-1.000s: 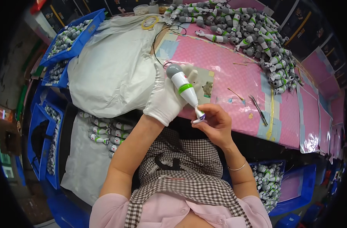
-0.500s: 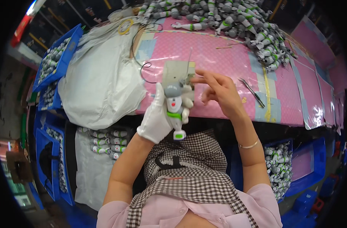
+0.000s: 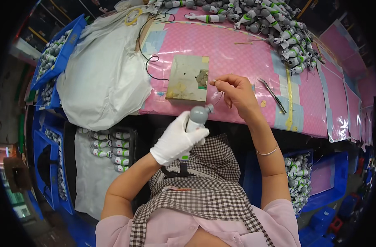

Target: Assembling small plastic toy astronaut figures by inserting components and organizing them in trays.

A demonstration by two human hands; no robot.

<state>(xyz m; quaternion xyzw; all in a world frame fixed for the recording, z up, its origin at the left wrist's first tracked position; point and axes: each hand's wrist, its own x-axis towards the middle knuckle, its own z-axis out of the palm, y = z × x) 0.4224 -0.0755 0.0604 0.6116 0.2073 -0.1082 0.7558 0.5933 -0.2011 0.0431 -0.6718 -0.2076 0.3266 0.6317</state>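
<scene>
My left hand (image 3: 177, 138), in a white glove, is closed round a white piece with a rounded grey end (image 3: 199, 115) and a green band. It is held tilted in front of the table edge, and the glove hides most of its body. My bare right hand (image 3: 233, 92) pinches the end of a thin wire (image 3: 219, 98) at the right side of a metal box (image 3: 181, 80). The wire hangs toward the grey end; where it joins is too fine to tell. A dark cord runs from the box's left side.
Many similar pieces lie heaped (image 3: 274, 29) at the table's back right. Tweezers (image 3: 273, 95) rest to the right of my hand. A white sheet (image 3: 105, 78) covers the left side. Blue bins (image 3: 68, 49) and a tray of rowed pieces (image 3: 121, 152) stand left; another filled bin (image 3: 298, 177) stands right.
My left hand has drawn the piece down from the box toward me and turned it, baring the box top. My right fingers have closed into a pinch.
</scene>
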